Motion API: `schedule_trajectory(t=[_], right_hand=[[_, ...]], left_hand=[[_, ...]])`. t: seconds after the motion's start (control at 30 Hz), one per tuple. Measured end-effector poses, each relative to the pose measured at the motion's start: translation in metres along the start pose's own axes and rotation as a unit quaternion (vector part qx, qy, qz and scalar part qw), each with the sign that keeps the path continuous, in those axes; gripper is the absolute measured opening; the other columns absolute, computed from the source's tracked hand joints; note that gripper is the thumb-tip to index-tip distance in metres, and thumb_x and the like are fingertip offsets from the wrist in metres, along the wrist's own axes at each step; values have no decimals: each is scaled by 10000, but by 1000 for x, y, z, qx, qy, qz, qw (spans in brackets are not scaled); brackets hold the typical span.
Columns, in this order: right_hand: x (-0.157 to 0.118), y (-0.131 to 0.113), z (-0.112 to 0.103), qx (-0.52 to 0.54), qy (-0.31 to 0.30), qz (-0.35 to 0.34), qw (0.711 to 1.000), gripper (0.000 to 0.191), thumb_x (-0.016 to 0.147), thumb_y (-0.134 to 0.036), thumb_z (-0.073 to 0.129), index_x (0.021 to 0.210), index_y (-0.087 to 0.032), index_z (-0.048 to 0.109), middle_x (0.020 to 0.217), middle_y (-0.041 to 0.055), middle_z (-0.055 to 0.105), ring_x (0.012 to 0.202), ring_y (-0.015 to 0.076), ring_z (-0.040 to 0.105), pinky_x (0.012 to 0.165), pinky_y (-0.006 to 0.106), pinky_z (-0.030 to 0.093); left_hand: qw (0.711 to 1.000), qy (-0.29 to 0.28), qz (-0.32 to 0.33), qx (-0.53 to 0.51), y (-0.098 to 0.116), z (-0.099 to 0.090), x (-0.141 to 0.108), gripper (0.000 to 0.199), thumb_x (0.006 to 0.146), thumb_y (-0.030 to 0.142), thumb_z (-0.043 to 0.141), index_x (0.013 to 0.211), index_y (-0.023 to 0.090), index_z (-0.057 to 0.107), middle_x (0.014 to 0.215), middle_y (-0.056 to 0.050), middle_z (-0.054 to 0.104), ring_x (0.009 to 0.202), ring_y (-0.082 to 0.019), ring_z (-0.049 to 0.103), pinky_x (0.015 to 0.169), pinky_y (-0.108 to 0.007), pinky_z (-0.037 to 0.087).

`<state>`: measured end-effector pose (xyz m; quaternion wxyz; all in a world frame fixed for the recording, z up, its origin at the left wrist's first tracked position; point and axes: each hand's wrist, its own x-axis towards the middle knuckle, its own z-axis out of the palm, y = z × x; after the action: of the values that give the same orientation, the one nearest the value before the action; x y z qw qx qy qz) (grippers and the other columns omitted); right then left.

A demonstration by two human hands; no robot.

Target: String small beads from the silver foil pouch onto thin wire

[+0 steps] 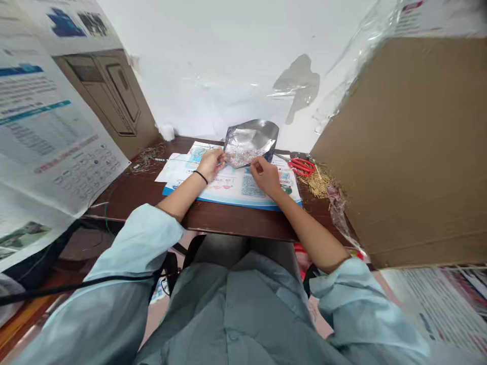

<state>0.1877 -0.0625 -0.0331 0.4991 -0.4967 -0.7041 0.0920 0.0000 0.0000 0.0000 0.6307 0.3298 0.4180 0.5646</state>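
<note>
A cut-open silver foil bag lies at the back of the table, with many tiny multicoloured beads in its front part. My left hand is at the bag's left edge, thumb and fingers pressed together; whatever they pinch is too small to make out. Over the bag's front right edge, close by the beads, my right hand has its fingertips drawn together, and anything between them is hidden. Printed sheets with a blue border lie under the bag and both hands.
Right of the sheets lie red-handled scissors beside a heap of thin gold-coloured pieces and crumpled clear plastic. Tangled threads sit at the left. Cardboard panels and a white wall enclose the dark brown table.
</note>
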Motion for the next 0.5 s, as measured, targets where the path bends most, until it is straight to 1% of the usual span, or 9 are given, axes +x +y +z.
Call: schedule_trajectory(t=[0.13,0.23,0.33,0.5], right_hand=[[3,2,-3,-35,13,17,999,26,836,-247,503,830,-234,524,656,-30,576,619,148,527,663,285,388],[6,4,-8,-49,14,33,998,37,846,-220,487,819,-239,503,645,-35,553,612,145,512,671,288,387],[9,7,-14,-58,16,60,996,64,835,-186,483,805,-242,477,632,-41,527,604,141,492,664,286,378],[12,13,-22,-84,35,85,992,87,807,-167,483,783,-243,450,629,-43,508,598,141,458,644,284,345]], left_hand=[[996,87,27,-14,4,-8,14,280,918,164,552,642,167,501,558,41,496,479,-46,471,422,-150,335],[987,152,41,-24,8,-15,24,277,888,168,603,640,179,483,572,45,495,474,-47,457,424,-157,342],[981,184,51,-41,11,-21,32,285,891,195,619,659,184,455,593,45,480,475,-42,441,422,-155,332],[967,232,64,-79,14,-30,40,267,959,197,490,698,181,435,649,39,461,490,-38,429,424,-148,327]])
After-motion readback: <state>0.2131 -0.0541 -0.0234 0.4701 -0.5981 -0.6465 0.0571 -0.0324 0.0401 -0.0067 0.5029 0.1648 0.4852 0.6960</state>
